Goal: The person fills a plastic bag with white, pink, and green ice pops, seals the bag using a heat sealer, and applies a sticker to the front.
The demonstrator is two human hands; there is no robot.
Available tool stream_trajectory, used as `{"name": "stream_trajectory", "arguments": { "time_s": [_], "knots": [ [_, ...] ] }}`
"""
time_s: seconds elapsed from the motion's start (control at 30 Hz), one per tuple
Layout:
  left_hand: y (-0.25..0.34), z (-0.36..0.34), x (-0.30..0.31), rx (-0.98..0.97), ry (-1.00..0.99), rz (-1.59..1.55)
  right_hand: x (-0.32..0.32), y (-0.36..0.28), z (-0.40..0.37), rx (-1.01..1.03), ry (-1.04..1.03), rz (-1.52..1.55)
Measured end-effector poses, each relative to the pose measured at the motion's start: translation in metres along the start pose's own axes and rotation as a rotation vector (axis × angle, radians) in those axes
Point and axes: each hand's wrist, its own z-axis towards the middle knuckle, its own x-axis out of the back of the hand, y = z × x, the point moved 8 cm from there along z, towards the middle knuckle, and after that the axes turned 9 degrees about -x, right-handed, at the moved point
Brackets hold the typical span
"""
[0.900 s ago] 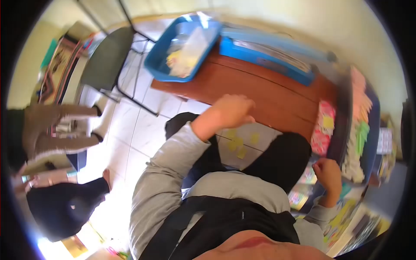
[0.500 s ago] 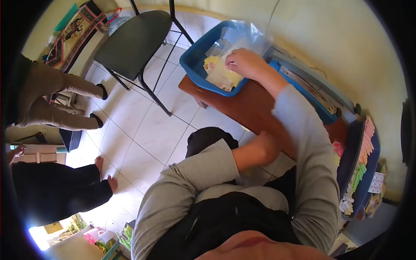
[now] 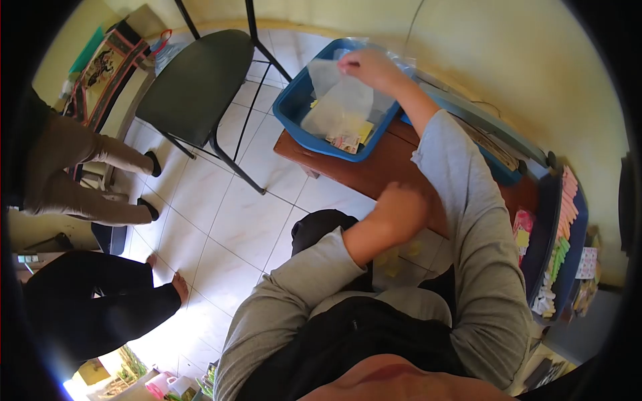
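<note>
My right hand (image 3: 374, 70) is over the far side of a blue plastic basin (image 3: 284, 113), its fingers pinching the upper edge of a translucent plastic bag (image 3: 342, 103). The bag hangs down into the basin over yellow printed packets (image 3: 348, 140), covering part of them. More clear plastic lies behind the hand. Closer to my body, my left hand (image 3: 403, 214) is held above the brown bench's (image 3: 314, 157) near edge. Its fingers are curled in and slightly blurred, and whatever they hold is hidden.
A black chair (image 3: 197, 87) stands left of the bench. To the right, a dark blue tray (image 3: 545, 234) holds rows of pink, green and white pieces. Another blue container (image 3: 498, 160) sits along the wall. Two people's legs (image 3: 107, 287) show at left on the tiled floor.
My right hand has moved slightly up and left, raising the translucent bag's edge. My left hand has stayed near the bench edge. The view has shifted a little.
</note>
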Motion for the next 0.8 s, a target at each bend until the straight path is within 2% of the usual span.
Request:
{"name": "stream_trajectory", "arguments": {
  "time_s": [0.07,0.13,0.2,0.27,0.37,0.47,0.5,0.6,0.7,0.8],
  "knots": [
    [-0.018,0.002,0.031,0.131,0.1,-0.05,0.046,-0.014,-0.011,-0.031,0.056,0.142],
    [-0.037,-0.016,0.081,0.044,0.699,-0.213,0.074,-0.008,-0.029,-0.196,0.043,0.411],
    [-0.068,-0.033,0.116,0.171,0.917,-0.201,0.092,0.005,-0.046,-0.292,0.09,0.744],
    [-0.097,-0.052,0.142,0.261,1.154,-0.155,0.106,0.006,-0.065,-0.299,0.098,0.909],
    [-0.117,-0.036,0.158,0.134,1.036,0.02,0.097,0.02,-0.091,-0.362,0.102,1.139],
    [-0.128,-0.002,0.119,0.06,0.668,0.152,0.093,0.03,-0.101,-0.369,0.161,1.283],
    [-0.139,0.006,0.107,0.124,0.538,0.042,0.093,0.032,-0.109,-0.374,0.187,1.32],
    [-0.164,0.012,0.082,0.433,0.22,0.144,0.108,0.044,-0.133,-0.297,0.244,1.49],
    [-0.169,0.015,0.067,0.467,-0.074,0.233,0.135,0.072,-0.17,-0.173,0.244,1.656],
    [-0.165,0.003,0.066,0.32,0.119,0.191,0.151,0.088,-0.223,-0.183,0.26,1.682]
  ]
}}
